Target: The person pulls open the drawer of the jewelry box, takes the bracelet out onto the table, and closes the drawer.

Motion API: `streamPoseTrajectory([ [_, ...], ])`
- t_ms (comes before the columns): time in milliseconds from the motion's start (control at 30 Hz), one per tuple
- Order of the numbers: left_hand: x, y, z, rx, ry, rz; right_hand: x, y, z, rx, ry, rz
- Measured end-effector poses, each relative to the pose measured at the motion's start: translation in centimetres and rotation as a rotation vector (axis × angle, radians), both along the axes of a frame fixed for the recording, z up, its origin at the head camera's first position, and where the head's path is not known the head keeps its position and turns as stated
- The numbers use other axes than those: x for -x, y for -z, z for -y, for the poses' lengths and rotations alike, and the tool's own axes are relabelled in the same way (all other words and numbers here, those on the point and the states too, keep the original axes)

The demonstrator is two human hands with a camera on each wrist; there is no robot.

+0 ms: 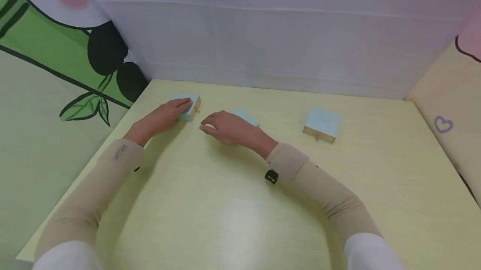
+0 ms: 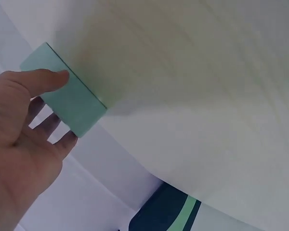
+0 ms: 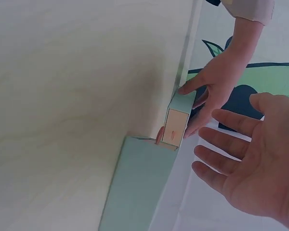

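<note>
A yellow table meets a pale backdrop. Left of the middle box, your left hand grips the left box between thumb and fingers, probably to steady it, its orange tabbed end uncovered; your right hand, fingers loosely spread, holding nothing, partly hides the middle box

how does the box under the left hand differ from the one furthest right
The left hand grips the left box; no hand touches the right box.

The left box's tan side faces mostly right, while the right box's faces the near side.

In the head view, fingers cover part of the left box's top; the right box's top shows whole.

Both are pale blue, with a small tab on the tan side.
</note>
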State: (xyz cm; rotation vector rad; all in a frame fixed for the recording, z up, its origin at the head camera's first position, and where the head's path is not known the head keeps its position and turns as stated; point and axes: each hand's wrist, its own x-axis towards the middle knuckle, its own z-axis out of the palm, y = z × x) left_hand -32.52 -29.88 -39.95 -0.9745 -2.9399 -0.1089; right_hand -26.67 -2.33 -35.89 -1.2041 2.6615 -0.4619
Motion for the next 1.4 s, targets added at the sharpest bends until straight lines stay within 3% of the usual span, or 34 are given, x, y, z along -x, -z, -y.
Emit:
streamPoseTrajectory([
  [67, 0.4, 0.1, -0.2, 0.014, -0.019, 0.002, 0.5, -0.2, 0.3, 0.007, 0.019, 0.016],
  [200, 1.0, 0.0, -0.2, 0.051, -0.118, 0.076, 1.9, -0.9, 1.5, -0.004, 0.037, 0.013],
  [300, 1.2, 0.4, 0.3, 0.056, -0.148, 0.117, 3.0, -1.4, 2.5, -0.014, 0.034, 0.009],
  [467, 1.3, 1.3, 0.9, 0.021, -0.11, 0.134, 5.0, -2.1, 3.8, -0.026, 0.078, 0.032],
  [633, 1.1, 1.3, 1.1, 0.006, -0.102, 0.123, 6.7, -2.1, 5.1, -0.063, 0.122, 0.037],
  [967, 0.8, 1.5, 0.7, 0.019, -0.077, 0.074, 8.9, 0.1, 6.8, -0.04, 0.303, 0.154],
  [1200, 0.7, 1.5, 0.6, 0.017, -0.091, 0.067, 9.5, 1.3, 8.1, 0.016, 0.338, 0.148],
  [1400, 0.7, 1.9, 0.7, 0.031, -0.092, 0.035, 9.7, 2.1, 9.0, 0.041, 0.436, 0.132],
])
